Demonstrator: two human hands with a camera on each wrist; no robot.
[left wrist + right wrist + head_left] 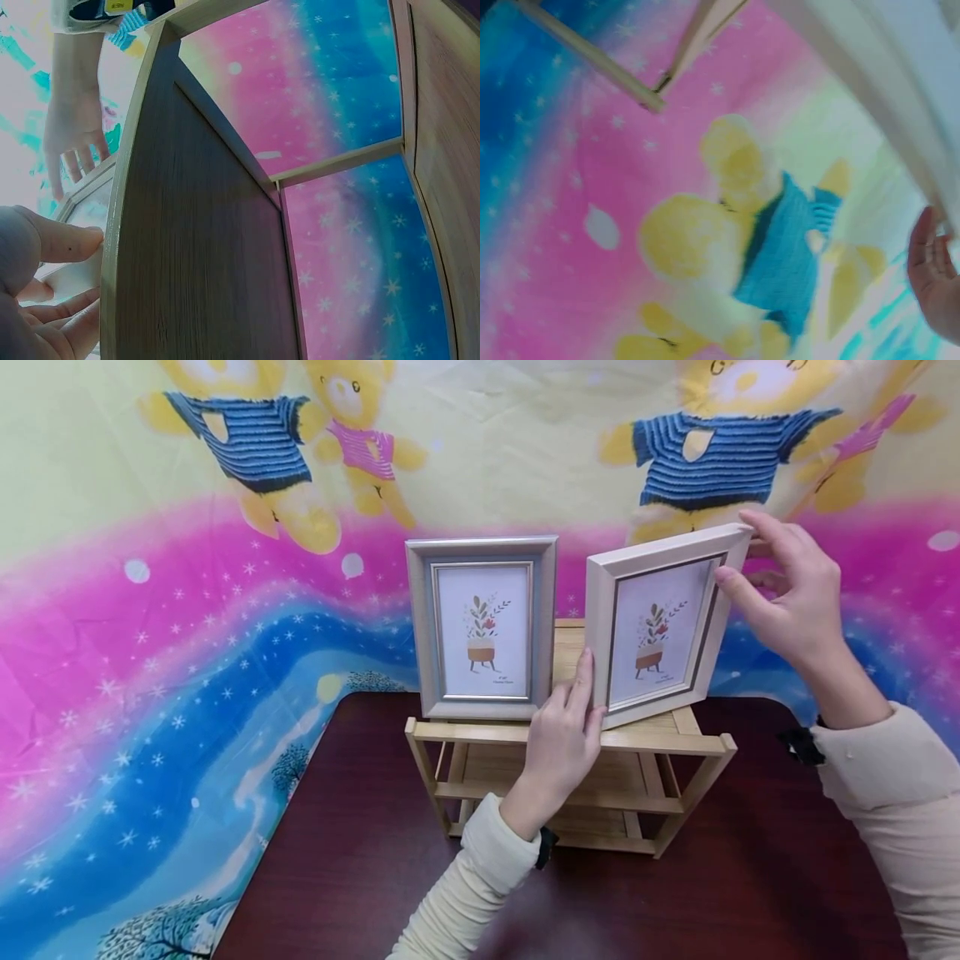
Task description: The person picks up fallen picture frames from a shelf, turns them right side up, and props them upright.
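At the left of the head view, your patterned backdrop [225,577] shows snowflakes on blue and pink, with bears along the top. Below it the dark desk [352,802] carries a wooden rack [667,742] at the lower centre, with slatted sides and lower shelves visible behind its rails.

Near the centre, the grey-blue photo frame [422,627] stands upright on the rack's top, behind the front rail, holding a potted-plant print [483,635] inside a thin inner border.

Right of it, your left hand [561,739] comes up from the bottom of the view to the lower left corner of the white photo frame [602,635]. Your index finger lies straight up its left edge, your thumb is at the front of that corner, and together the fingers grip it.

The white photo frame sits right of centre, turned at an angle over the rack's top; you cannot tell if its whole base touches. It holds a matching plant print [660,618] within a dark inner line.

At the upper right, your right hand [798,585] pinches its upper right corner, thumb on the front border, other fingers at the top and behind.
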